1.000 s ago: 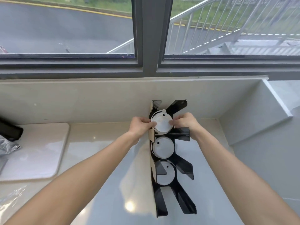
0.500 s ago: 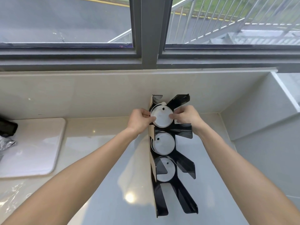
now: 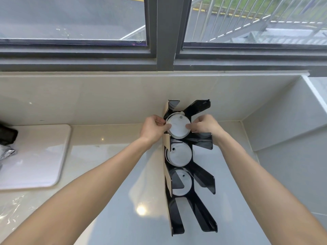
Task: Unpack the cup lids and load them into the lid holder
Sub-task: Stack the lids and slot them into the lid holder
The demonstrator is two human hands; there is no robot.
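A black lid holder (image 3: 201, 177) with slanted fins stands on the pale counter against the back wall. Its top slot holds a stack of white cup lids (image 3: 178, 127). My left hand (image 3: 154, 129) pinches the left edge of that stack and my right hand (image 3: 203, 125) presses its right edge. A second stack of lids (image 3: 179, 154) fills the slot below, and a third stack (image 3: 182, 183) sits lower, partly hidden by a black fin. The lowest slot (image 3: 175, 216) shows no lids.
A white board (image 3: 35, 156) lies on the counter at left, with a black object (image 3: 7, 135) and crinkled silver wrap (image 3: 7, 152) at its far edge. Clear plastic film (image 3: 10, 207) lies bottom left. A raised ledge (image 3: 283, 121) bounds the right; windows run behind.
The view has tilted down slightly. Both hands stay on the top stack, which sits a little deeper in its slot.
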